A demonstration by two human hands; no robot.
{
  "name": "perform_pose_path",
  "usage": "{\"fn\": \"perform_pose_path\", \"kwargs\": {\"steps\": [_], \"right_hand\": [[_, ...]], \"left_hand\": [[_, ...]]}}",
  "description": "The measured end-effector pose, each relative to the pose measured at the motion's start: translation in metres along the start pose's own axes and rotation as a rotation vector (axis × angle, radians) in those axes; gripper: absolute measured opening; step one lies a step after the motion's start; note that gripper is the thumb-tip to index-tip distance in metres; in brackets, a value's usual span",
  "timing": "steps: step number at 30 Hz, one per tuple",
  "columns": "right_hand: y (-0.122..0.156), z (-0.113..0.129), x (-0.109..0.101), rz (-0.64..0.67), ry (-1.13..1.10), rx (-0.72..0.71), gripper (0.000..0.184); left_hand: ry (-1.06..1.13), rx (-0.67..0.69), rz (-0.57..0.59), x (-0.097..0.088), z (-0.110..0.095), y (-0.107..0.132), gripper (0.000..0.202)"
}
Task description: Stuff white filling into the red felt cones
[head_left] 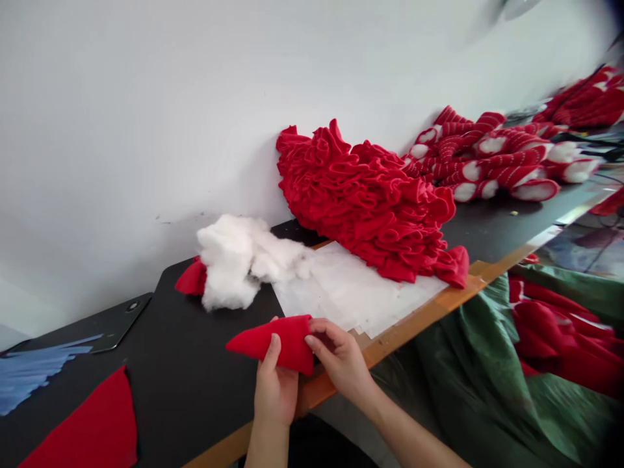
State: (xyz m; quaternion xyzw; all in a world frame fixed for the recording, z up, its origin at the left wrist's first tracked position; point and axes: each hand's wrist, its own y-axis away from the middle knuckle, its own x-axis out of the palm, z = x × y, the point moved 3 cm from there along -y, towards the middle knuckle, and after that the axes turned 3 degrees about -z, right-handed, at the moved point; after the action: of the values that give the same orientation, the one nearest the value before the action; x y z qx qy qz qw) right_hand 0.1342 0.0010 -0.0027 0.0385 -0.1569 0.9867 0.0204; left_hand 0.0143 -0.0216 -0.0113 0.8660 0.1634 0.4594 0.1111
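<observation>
Both my hands hold one red felt cone (275, 341) just above the table's front edge. My left hand (273, 387) grips it from below, thumb pressed on its front face. My right hand (341, 361) pinches the cone's open right end with curled fingers. A clump of white stuffing (234, 260) lies on the black tabletop (185, 364) behind the cone, with another red piece (192, 279) partly under its left side. A big heap of red felt pieces (370, 201) sits farther back on a white sheet (351, 292).
Red-and-white striped stuffed pieces (492, 159) are piled at the back right by the white wall. A flat red felt piece (92, 429) and blue strips (34, 367) lie at the left. A green sack (487, 377) holding red pieces stands below the table's wooden edge (419, 318).
</observation>
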Motion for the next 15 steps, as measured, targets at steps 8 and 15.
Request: {"fn": "perform_pose_path", "kwargs": {"steps": [8, 15], "right_hand": [[0.01, 0.003, 0.005, -0.016, 0.097, -0.056, 0.016], [-0.008, 0.011, 0.024, 0.034, 0.321, -0.216, 0.02]], "left_hand": [[0.149, -0.062, -0.167, -0.005, -0.004, -0.002, 0.02], [0.066, -0.035, -0.105, -0.008, 0.004, 0.004, 0.021]]}}
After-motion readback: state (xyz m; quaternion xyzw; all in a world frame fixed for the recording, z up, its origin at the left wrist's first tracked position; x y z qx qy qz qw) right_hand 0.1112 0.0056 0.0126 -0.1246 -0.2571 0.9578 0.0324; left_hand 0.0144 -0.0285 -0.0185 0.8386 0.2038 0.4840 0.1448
